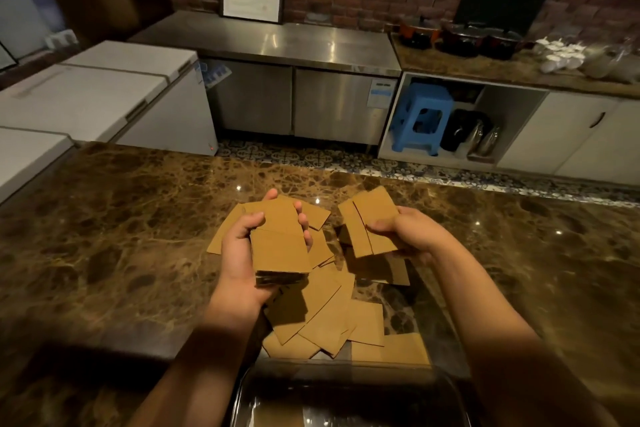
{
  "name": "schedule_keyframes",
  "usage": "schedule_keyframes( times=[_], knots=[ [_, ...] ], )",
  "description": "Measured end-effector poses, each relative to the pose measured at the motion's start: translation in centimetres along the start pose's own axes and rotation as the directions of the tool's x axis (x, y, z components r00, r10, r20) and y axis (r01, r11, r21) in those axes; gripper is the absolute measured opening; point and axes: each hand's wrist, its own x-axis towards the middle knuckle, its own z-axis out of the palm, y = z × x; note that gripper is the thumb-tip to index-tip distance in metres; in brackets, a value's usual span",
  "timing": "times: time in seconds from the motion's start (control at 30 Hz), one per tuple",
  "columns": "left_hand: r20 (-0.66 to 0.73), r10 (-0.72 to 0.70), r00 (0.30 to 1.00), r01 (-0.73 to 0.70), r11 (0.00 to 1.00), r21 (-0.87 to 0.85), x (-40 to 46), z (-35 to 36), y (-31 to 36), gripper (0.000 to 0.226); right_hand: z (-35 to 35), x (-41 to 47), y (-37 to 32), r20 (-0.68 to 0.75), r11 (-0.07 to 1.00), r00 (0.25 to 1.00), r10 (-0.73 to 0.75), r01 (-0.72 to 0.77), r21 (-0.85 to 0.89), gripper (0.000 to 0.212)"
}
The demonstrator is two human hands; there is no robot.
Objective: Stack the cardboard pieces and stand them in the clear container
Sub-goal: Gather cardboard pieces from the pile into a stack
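Note:
My left hand (239,253) grips a thick stack of brown cardboard pieces (280,246), held flat above the counter with the thumb on top. My right hand (412,232) holds a few cardboard pieces (372,222) fanned slightly apart, to the right of the stack. Below both hands several loose cardboard pieces (325,315) lie scattered and overlapping on the marble counter. The clear container (446,388) sits at the near edge, directly below the pile; I cannot tell what lies inside it.
The brown marble counter (121,236) stretches wide to the left and right of the pile. Beyond it are white chest freezers (104,97), a steel cabinet (294,80) and a blue stool (422,114).

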Motion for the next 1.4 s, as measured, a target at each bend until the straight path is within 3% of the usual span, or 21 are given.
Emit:
schedule_keyframes(
  times=[0.07, 0.13, 0.3, 0.43, 0.6, 0.7, 0.83, 0.9, 0.97, 1.07, 1.2, 1.3, 1.4],
  knots=[
    [0.021, 0.001, 1.000, -0.001, 1.000, 0.007, 0.0, 1.3, -0.7, 0.050, 0.0, -2.0, 0.2, 0.083, 0.955, 0.996, -0.029, 0.003, 0.298, 0.029],
    [-0.011, -0.013, 1.000, 0.014, 0.999, 0.037, -0.1, 2.0, -1.3, 0.046, 0.9, -3.8, 0.7, 0.155, 0.878, 0.982, -0.108, 0.021, 0.478, 0.035],
    [-0.103, -0.045, 0.994, 0.068, 0.970, 0.235, -0.5, 2.5, -2.3, 0.046, 3.5, -7.1, 1.4, 0.190, 0.824, 0.956, -0.223, 0.081, 0.561, 0.042],
    [-0.073, -0.092, 0.993, 0.104, 0.977, 0.184, -0.6, 2.6, -2.4, 0.039, 4.2, -8.6, 1.2, 0.151, 0.824, 0.953, -0.264, 0.141, 0.548, 0.029],
    [-0.003, -0.133, 0.991, 0.132, 0.984, 0.120, -0.9, 3.0, -2.3, 0.035, 4.3, -9.8, 0.3, 0.086, 0.828, 0.937, -0.338, 0.253, 0.499, 0.024],
    [0.000, -0.135, 0.991, 0.134, 0.980, 0.146, -1.0, 3.3, -2.1, 0.037, 4.1, -10.3, -0.2, -0.016, 0.778, 0.872, -0.489, 0.444, 0.445, 0.030],
    [0.011, -0.168, 0.986, 0.165, 0.977, 0.134, -1.1, 3.5, -1.9, 0.047, 3.4, -11.1, -0.7, -0.142, 0.577, 0.630, -0.763, 0.764, 0.288, 0.024],
    [0.002, -0.152, 0.988, 0.150, 0.978, 0.148, -1.0, 3.7, -1.9, 0.049, 3.4, -11.1, -0.2, -0.075, 0.450, 0.457, -0.886, 0.888, 0.092, 0.021],
    [-0.001, -0.141, 0.990, 0.139, 0.972, 0.192, -1.0, 3.9, -1.9, 0.049, 3.7, -10.4, 0.7, 0.018, 0.362, 0.370, -0.929, 0.917, -0.165, 0.029],
    [0.042, -0.122, 0.992, 0.106, 0.956, 0.273, -1.0, 4.0, -1.9, 0.048, 4.0, -9.4, 1.8, 0.066, 0.313, 0.363, -0.929, 0.871, -0.379, 0.048],
    [0.147, -0.156, 0.977, 0.117, 0.963, 0.244, -1.4, 3.9, -2.0, 0.053, 3.8, -8.9, 2.5, 0.087, 0.258, 0.324, -0.942, 0.865, -0.430, 0.049],
    [0.144, -0.127, 0.981, 0.085, 0.959, 0.269, -1.6, 4.0, -2.0, 0.052, 3.6, -8.9, 2.5, 0.068, 0.258, 0.315, -0.947, 0.868, -0.424, 0.034],
    [0.139, -0.094, 0.986, 0.061, 0.972, 0.227, -1.8, 4.1, -1.8, 0.050, 2.9, -9.2, 2.5, -0.052, 0.308, 0.315, -0.948, 0.862, -0.403, 0.026]
  ],
)
